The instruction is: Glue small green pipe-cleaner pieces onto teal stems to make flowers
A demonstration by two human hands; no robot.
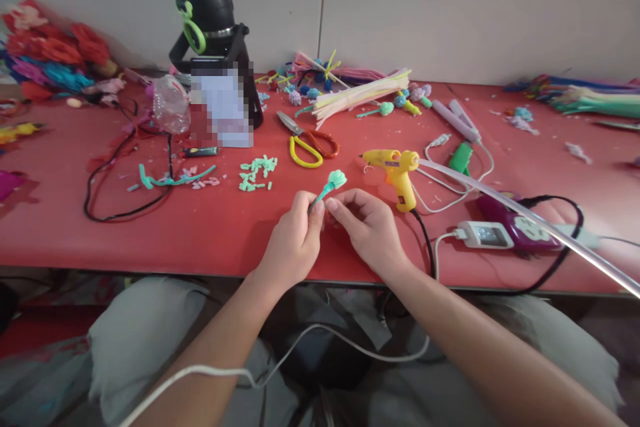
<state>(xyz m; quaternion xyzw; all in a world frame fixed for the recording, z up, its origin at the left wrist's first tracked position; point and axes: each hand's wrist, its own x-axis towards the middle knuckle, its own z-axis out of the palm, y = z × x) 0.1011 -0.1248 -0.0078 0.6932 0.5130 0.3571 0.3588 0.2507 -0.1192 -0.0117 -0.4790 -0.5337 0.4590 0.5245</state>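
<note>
A small mint-green flower-like piece (336,179) on a thin green stem points up and right above the red table (220,247). My left hand (295,235) pinches its stem between thumb and forefinger. Just to the right, my right hand (367,225) has its thumb and forefinger close together by the stem; whether anything is between them is too small to tell. Short mint-green bits (257,173) lie in a pile beyond my left hand. Scissors with yellow and red handles (307,150) lie behind the flower piece.
A yellow glue gun (400,173) with a long clear stick lies right of my hands. Farther right is a purple power strip (525,227) with cables. A black bottle (205,10) and a blurred screen (225,107) stand back left. Pale pipe cleaners (360,95) lie behind.
</note>
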